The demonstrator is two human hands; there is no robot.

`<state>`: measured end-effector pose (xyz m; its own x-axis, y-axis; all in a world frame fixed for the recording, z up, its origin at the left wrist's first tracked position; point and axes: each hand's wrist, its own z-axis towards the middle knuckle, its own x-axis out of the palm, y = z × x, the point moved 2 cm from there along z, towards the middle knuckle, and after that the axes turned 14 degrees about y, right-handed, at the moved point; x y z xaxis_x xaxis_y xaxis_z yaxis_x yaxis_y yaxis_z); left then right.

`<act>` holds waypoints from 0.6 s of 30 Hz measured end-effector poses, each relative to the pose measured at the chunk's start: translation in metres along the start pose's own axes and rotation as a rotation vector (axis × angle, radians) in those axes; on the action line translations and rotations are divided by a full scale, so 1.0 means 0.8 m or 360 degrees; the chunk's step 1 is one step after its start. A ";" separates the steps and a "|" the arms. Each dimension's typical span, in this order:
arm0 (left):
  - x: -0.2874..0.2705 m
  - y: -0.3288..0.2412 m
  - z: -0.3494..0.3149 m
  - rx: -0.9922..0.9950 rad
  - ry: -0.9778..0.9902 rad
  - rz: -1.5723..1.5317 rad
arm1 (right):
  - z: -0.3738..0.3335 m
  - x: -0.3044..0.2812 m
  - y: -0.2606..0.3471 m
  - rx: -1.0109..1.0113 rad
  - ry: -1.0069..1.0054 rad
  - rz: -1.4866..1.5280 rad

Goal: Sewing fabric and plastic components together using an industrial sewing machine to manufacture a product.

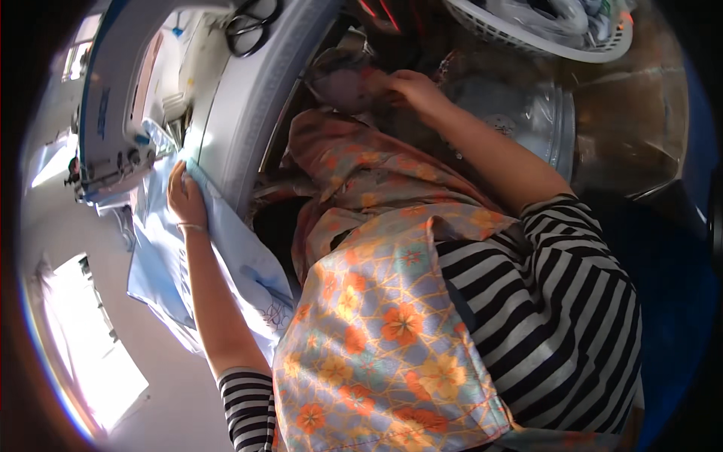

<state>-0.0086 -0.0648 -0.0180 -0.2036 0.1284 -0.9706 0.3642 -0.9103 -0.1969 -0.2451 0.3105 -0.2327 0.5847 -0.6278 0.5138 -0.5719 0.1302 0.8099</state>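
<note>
Head view, tilted hard to one side, shows the left hand [185,197] lying flat and open, palm down, on pale blue cloth [226,264] at the near edge of the sewing machine table [248,98]. Its fingers point toward the needle end of the white sewing machine [113,98] and grip nothing; they only press the cloth down. The blue cloth runs from under the machine head, across the table edge and hangs off it toward the person's lap.

The right hand [413,89] reaches well away from the table, down beside it, with fingers curled onto a bundle of reddish patterned fabric [350,79] that lies against a clear plastic bag [512,113]. It appears to pinch or pull at that fabric, though how firmly the fingers close cannot be told. Draped over the lap and chest is a floral cloth in orange and blue [376,331], over a black-and-white striped top.

Black scissors [252,26] rest on the far part of the table, and a white plastic basket [542,34] with bagged items stands beyond the plastic bag.

Judging by this, the step in hand is fetching a piece from the pile while the blue cloth is kept in place at the machine. The next move would call for lifting one piece free of the bundle without dragging the rest, while the left palm keeps the blue cloth from sliding off the edge.
</note>
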 end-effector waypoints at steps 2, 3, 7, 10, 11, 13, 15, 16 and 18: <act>-0.001 -0.002 -0.001 0.0165 -0.0024 0.0023 | 0.023 -0.012 -0.006 -0.0109 -0.0040 0.0068; 0.000 -0.004 -0.001 0.0191 -0.0039 0.0009 | 0.038 -0.018 -0.004 -0.0175 -0.0043 0.0158; -0.004 -0.013 -0.004 0.0161 0.0014 0.0047 | 0.123 -0.038 -0.003 -0.0216 -0.0156 -0.0074; -0.006 -0.023 -0.007 0.0108 0.0064 0.0079 | 0.200 -0.056 -0.016 -0.0060 -0.0371 -0.0591; -0.007 -0.028 -0.008 0.0115 0.0071 0.0108 | 0.226 -0.054 -0.016 -0.0180 -0.0164 -0.1347; -0.008 -0.035 -0.010 -0.0003 0.0087 0.0110 | 0.279 -0.045 -0.024 -0.0510 -0.0042 -0.2307; -0.009 -0.044 -0.011 -0.0077 0.0110 0.0114 | 0.329 -0.031 -0.040 -0.0397 0.0017 -0.2286; -0.011 -0.049 -0.011 -0.0103 0.0123 0.0199 | 0.350 -0.027 -0.045 -0.0314 0.0025 -0.2278; -0.013 -0.058 -0.009 -0.0167 0.0144 0.0189 | 0.381 -0.017 -0.056 -0.0161 0.0025 -0.2283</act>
<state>-0.0166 -0.0209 0.0006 -0.0725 0.0620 -0.9954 0.4745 -0.8757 -0.0891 -0.4027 0.0794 -0.3625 0.6168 -0.2527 -0.7454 0.5475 -0.5426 0.6371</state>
